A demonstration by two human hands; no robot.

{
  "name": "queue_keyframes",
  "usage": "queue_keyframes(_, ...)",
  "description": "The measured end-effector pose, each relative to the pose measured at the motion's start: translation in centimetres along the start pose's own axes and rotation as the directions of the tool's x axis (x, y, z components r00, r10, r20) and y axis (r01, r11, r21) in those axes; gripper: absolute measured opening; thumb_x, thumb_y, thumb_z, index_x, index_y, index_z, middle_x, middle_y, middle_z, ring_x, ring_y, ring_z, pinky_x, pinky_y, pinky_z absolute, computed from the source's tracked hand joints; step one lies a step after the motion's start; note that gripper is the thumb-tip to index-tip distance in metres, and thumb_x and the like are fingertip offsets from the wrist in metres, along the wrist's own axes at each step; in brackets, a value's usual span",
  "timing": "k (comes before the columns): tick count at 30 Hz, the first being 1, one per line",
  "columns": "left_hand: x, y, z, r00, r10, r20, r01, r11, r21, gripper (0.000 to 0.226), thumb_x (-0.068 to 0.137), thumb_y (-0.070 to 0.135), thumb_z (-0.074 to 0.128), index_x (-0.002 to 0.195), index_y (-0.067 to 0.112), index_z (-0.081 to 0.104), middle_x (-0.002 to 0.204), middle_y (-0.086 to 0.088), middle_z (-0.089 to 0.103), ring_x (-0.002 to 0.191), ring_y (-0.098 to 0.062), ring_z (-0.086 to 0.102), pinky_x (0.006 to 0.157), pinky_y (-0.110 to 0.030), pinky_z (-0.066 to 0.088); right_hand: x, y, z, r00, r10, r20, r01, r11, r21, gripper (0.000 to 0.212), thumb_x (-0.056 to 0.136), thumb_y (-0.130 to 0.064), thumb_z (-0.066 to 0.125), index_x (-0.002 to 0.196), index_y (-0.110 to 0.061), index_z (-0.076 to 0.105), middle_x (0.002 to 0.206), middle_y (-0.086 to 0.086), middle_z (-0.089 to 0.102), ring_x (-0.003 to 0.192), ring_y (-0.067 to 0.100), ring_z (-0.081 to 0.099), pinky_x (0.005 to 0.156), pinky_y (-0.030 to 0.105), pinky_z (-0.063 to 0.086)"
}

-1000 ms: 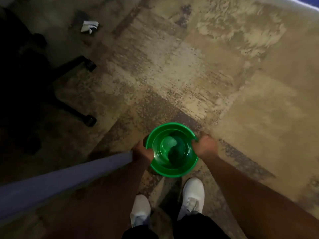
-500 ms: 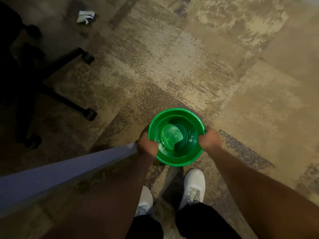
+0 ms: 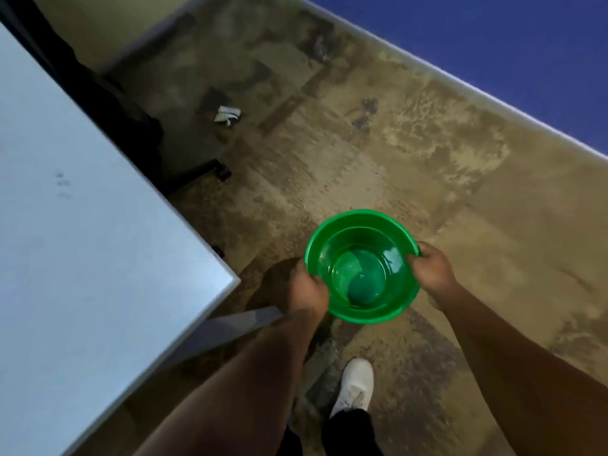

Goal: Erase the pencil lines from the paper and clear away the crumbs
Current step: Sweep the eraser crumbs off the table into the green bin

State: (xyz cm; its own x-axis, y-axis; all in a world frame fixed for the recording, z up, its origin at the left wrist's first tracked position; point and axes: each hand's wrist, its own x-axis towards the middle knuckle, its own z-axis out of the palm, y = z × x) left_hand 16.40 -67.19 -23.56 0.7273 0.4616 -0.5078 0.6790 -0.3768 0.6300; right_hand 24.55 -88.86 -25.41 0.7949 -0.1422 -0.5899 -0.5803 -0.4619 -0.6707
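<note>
I hold a round green plastic bin (image 3: 362, 232) with both hands above the carpet, its open top facing me. My left hand (image 3: 307, 289) grips its left rim and my right hand (image 3: 432, 271) grips its right rim. The inside of the bin looks bare and glossy. No paper, pencil lines, eraser or crumbs are in view.
A pale grey table (image 3: 82, 241) fills the left side, its corner close to my left forearm. A black office chair base with casters (image 3: 220, 171) stands behind it. A crumpled scrap (image 3: 227, 115) lies on the brown carpet. A blue wall (image 3: 510, 44) runs along the top right. My white shoe (image 3: 355, 386) is below.
The bin has risen from near the floor and I have stood up. The view has swung so the table top and the blue wall now show.
</note>
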Motion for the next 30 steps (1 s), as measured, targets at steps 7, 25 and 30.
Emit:
queue_keyframes(7,-2.7,8.2,-6.8,0.997,-0.060,-0.055,0.054,0.993,-0.104,0.037,0.097,0.003,0.051,0.133,-0.002,0.054,0.134,-0.025,0.059,0.128,-0.041,0.055,0.104,-0.040,0.040,-3.8,-11.7,-3.8,0.986,-0.165,-0.039,0.166,0.985,0.039,0.025,0.091,-0.011,0.054,0.102,-0.029,0.068,0.094,0.007,0.072,0.086,0.032,0.069,0.081,0.047,0.057)
queue_keyframes(25,-1.0,16.4,-24.8,0.927,0.218,-0.305,-0.270,0.953,-0.137,0.081,0.103,0.022,0.054,0.165,0.014,0.002,0.161,-0.013,0.030,0.142,-0.031,0.042,0.115,-0.041,0.038,-8.1,-35.0,0.8,0.891,-0.450,-0.066,0.412,0.860,-0.300,0.020,0.102,-0.030,0.040,0.112,-0.017,0.050,0.096,0.015,0.063,0.084,0.035,0.061,0.077,0.048,0.055)
queue_keyframes(30,0.4,12.4,-30.3,0.897,0.260,-0.357,-0.295,0.954,-0.045,0.076,0.104,0.025,0.055,0.165,0.013,0.012,0.166,-0.012,0.030,0.151,-0.028,0.031,0.120,-0.036,0.027,-8.9,-37.2,5.8,0.905,-0.411,-0.106,0.358,0.873,-0.331,0.031,0.101,-0.027,0.040,0.131,-0.021,0.047,0.109,0.016,0.064,0.094,0.036,0.061,0.080,0.042,0.051)
